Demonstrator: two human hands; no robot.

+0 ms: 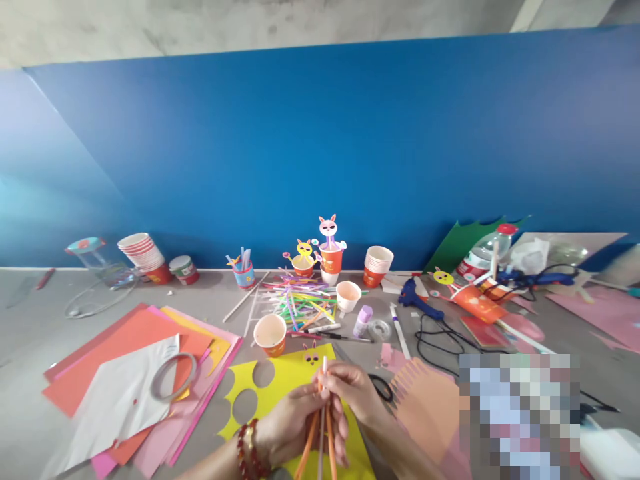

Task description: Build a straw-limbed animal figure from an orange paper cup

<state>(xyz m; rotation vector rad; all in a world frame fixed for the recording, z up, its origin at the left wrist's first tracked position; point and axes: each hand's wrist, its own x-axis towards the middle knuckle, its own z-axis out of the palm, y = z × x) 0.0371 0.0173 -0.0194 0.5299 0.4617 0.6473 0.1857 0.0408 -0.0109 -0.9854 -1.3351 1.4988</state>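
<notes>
Close to me, my left hand (290, 420) and my right hand (353, 393) meet around a small bundle of thin straws (309, 445), orange ones with a pale one among them. Fingers of both hands are closed near the upper end, where a white tip pokes out. Below my grip the straws fan apart. Under my hands lies a yellow sheet (280, 387) with round holes cut out of it. A small rabbit face cut-out (311, 358) rests at its far edge. Black scissor handles (381, 387) show just right of my right hand.
Coloured straws (300, 303) lie heaped mid-table, with paper cups (271, 333) and rabbit-topped cups (330, 260) around them. Coloured sheets (125, 347) and a tape roll (173, 377) are left. Rightward are a blue glue gun (420, 300), its black cable and a bottle (487, 250).
</notes>
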